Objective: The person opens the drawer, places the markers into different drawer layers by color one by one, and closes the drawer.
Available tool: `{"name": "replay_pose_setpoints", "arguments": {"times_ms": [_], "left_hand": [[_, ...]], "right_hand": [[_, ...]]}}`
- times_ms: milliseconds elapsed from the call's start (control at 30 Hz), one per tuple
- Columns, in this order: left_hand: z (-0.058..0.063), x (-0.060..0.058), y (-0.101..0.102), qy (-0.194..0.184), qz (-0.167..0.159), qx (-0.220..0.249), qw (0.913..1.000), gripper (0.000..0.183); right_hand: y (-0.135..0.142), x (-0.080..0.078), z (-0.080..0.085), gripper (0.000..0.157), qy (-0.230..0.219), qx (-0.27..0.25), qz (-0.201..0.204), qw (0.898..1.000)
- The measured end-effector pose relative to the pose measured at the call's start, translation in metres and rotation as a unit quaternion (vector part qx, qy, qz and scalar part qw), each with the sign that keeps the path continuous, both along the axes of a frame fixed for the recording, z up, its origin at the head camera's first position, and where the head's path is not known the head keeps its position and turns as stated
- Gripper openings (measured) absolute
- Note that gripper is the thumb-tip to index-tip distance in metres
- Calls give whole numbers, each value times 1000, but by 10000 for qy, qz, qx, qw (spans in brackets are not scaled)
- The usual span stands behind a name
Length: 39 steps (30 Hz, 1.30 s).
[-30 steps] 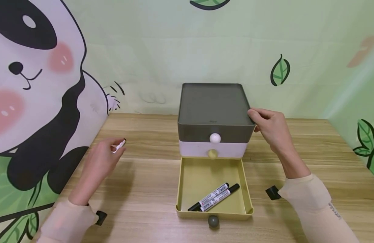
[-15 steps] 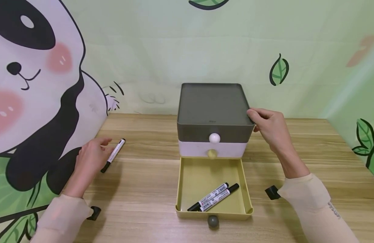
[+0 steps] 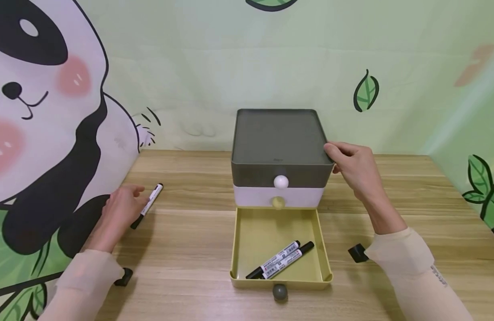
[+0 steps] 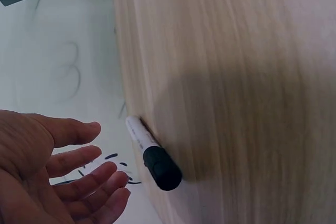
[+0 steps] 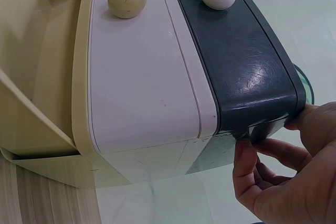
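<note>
A white marker with a black cap [image 3: 151,201] lies on the table at the left. Beside it is my left hand [image 3: 120,209], its fingers loosely bent and holding nothing; in the left wrist view a gap shows between fingertips and marker [image 4: 142,135]. My right hand [image 3: 356,169] grips the top right edge of a small drawer unit [image 3: 280,138], thumb on the rim and fingers against the side. In the unit's bottom yellow drawer [image 3: 267,227], which is pulled out, two markers [image 3: 282,262] lie side by side.
The white middle drawer [image 3: 255,196] and dark top drawer [image 3: 255,176] are closed, each with a round knob. A grey knob [image 3: 280,292] sticks out from the yellow drawer's front. Behind the wooden table [image 3: 191,249] stands a printed panda backdrop [image 3: 191,80].
My left hand has let go of the marker, leaving it on the table, and moved slightly left and away. The right hand stays on the drawer unit's edge.
</note>
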<state>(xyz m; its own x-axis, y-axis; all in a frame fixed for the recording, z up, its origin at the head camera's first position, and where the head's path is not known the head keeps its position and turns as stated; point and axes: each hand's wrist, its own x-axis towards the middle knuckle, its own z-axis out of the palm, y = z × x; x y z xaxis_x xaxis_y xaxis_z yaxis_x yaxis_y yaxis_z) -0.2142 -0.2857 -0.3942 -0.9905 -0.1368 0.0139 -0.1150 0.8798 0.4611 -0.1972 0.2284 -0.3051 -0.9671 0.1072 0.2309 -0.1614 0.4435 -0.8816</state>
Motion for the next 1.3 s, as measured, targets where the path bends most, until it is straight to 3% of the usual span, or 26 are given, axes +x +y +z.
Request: {"name": "replay_pose_setpoints", "arguments": {"times_ms": [100,333,567,1067,1300], "left_hand": [[-4,-4,0,-130,-64,13,9999,45],[-10,-8,0,-249,-317,-499,9979,47],[-10,-7,3,-355,-435,-338,9978,46],[-19,-11,2,-242,-411,-480,9977,46],[-17,-8,2,-252,-391,-491,9977,45]], "right_hand": [[0,0,0,42,0,12,-3,10000],[-1,0,0,43,-32,13,-8,10000],[-1,1,0,43,-22,-9,-5,10000],[-1,1,1,43,-10,4,-7,10000],[0,0,1,43,-45,53,-24,10000]]}}
